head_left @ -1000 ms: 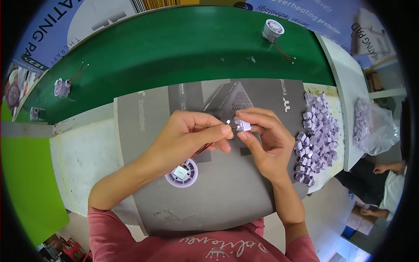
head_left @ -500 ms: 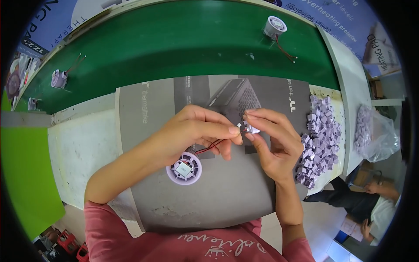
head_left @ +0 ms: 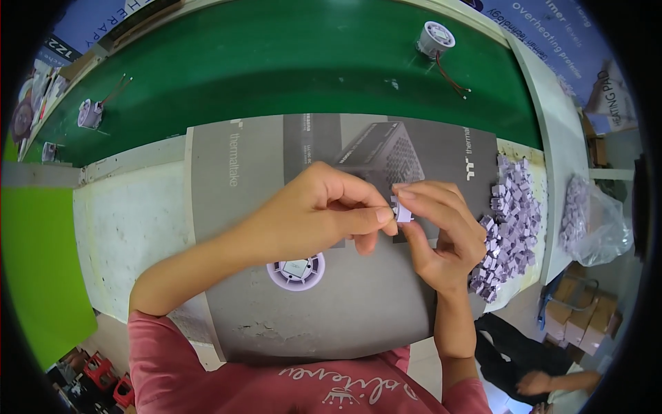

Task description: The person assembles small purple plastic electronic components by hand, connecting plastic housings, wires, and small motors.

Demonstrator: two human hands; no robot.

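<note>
Over the middle of a grey printed cardboard sheet [head_left: 276,328], my two hands meet at the fingertips. My right hand [head_left: 447,234] pinches a small lilac plastic block [head_left: 403,212] between thumb and fingers. Against the block's left side, the thumb and forefinger of my left hand [head_left: 338,207] are closed on a small wire plug, mostly covered by the fingertips. Below my left wrist lies a round lilac housing [head_left: 298,269] with a pale square at its centre. My left hand and forearm hide its upper edge and its red and black wires.
A heap of similar lilac blocks [head_left: 516,228] lies right of the sheet, with a clear bag [head_left: 601,231] of more beyond. Across the back runs a green belt [head_left: 296,62] carrying a wired housing [head_left: 436,39] and another [head_left: 90,114]. A person [head_left: 545,372] is at lower right.
My left hand has moved right, bringing the plug from a small gap up against the lilac block. The housing's wires have gone out of sight. The person at lower right has shifted.
</note>
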